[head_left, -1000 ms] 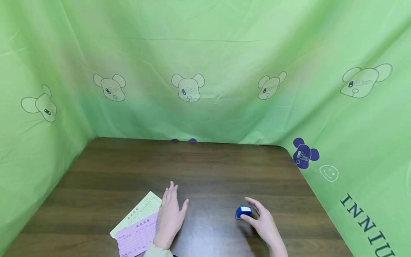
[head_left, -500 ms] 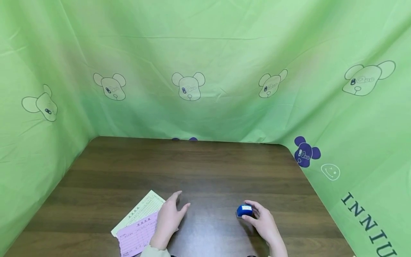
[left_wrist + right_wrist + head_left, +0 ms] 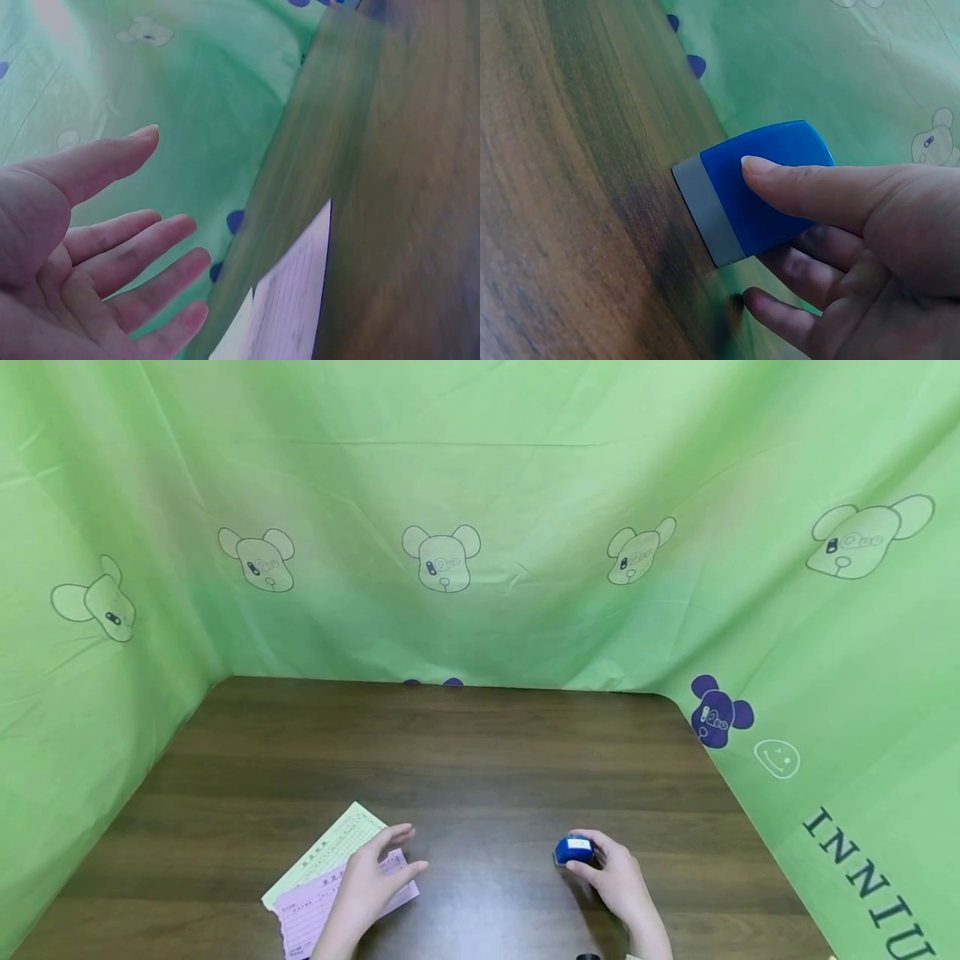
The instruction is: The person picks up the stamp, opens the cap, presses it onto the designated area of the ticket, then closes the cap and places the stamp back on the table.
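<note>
On the right of the table, my right hand (image 3: 622, 881) pinches a blue self-inking stamp (image 3: 573, 849). In the right wrist view the thumb lies on its blue case (image 3: 772, 210), and its grey base (image 3: 709, 210) faces the wooden surface. The base looks at or very close to the table; contact is hard to tell. My left hand (image 3: 367, 881) hovers over a purple printed slip (image 3: 307, 910), partly hiding it. Its fingers are loosely bent and hold nothing. Beneath the purple slip lies a light green printed slip (image 3: 330, 856), its upper edge showing.
A dark brown wooden table (image 3: 450, 752) extends behind and between the hands. Green curtain (image 3: 442, 468) with bear-head prints surrounds its back and sides. A small black object (image 3: 588, 957) just shows at the bottom edge of the head view.
My left hand has drawn back left and toward me, its fingers going from straight to bent, uncovering the purple slip's right end. The right hand keeps its hold on the stamp, almost unmoved.
</note>
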Demonstrator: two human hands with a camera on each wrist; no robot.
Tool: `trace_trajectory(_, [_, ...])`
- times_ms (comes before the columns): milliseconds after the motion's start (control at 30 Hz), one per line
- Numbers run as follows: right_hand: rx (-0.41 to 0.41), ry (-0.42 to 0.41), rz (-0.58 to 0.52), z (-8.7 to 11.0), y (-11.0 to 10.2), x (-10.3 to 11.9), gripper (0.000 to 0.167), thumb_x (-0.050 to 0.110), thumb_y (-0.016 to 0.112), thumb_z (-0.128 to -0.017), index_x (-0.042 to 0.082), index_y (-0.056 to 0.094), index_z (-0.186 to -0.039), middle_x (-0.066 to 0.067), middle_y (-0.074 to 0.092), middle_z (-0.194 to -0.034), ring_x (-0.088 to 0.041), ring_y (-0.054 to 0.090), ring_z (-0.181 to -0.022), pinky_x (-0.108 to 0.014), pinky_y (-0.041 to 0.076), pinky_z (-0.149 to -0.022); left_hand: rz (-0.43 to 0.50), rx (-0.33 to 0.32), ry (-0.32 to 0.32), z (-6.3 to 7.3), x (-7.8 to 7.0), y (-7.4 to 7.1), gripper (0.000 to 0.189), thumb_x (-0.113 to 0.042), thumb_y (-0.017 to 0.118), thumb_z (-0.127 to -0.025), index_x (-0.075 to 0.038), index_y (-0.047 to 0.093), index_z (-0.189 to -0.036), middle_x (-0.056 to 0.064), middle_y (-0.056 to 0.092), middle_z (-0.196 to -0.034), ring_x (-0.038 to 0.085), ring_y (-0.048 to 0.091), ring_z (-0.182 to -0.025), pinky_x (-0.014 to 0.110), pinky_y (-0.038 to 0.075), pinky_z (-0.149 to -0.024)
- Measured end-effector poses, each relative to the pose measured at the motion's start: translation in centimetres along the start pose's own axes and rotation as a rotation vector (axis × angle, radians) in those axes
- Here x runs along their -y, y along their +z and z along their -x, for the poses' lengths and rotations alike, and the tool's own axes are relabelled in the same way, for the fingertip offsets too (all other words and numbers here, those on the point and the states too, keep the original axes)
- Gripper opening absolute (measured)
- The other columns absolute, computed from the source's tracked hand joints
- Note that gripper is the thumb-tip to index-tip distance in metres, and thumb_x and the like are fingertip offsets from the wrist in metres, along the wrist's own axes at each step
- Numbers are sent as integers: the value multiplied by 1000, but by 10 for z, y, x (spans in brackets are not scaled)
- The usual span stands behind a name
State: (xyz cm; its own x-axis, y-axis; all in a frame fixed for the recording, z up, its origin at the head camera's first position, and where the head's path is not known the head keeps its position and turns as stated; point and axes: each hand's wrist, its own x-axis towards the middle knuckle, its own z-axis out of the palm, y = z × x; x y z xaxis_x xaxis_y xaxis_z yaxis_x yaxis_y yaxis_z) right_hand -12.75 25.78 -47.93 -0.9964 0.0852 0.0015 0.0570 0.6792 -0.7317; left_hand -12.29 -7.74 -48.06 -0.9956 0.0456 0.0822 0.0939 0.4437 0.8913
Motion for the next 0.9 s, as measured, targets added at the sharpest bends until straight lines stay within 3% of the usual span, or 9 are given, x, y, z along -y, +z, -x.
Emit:
trace_trajectory(267, [-22,22,10,1,0,-1,35,7,77,-79,6,67,-112,-25,68,-114,-38,64,-112,-44,51,-95,-13,-108,-32,22,19,-22,49,-15,82,-74,-10,65,-119,0,71,-116,16,66,-109,43,49,-98])
trace_trajectory(533, [-6,12,-10,0,2,0,35,7,77,-80,4,67,-113,-27,66,-116,-43,62,-113,-47,50,-96,18,-230,6,45,42,-43,48,-4,82,-72,1,64,-116,18,71,-110,-6,62,-97,8,47,-85])
trace_trajectory(667, [2,19,-13,0,3,1,35,7,76,-81,4,66,-114,-28,66,-116,-43,62,-113,-48,50,-96,35,-290,-22,52,49,-51,44,3,80,-71,7,64,-112,25,69,-105,-13,60,-89,2,44,-79])
trace_trajectory(733, [1,25,-8,0,3,1,34,8,76,-81,4,66,-114,-27,66,-116,-42,63,-112,-48,50,-95,12,-327,-51,54,51,-55,43,4,80,-70,7,65,-110,24,69,-101,-14,58,-84,2,45,-75])
trace_trajectory(900, [-2,33,7,1,2,-1,34,7,75,-81,4,66,-114,-27,67,-114,-41,64,-111,-48,51,-94,-198,-434,-120,57,54,-61,42,-4,84,-67,0,68,-106,8,65,-87,-14,46,-70,9,44,-64])
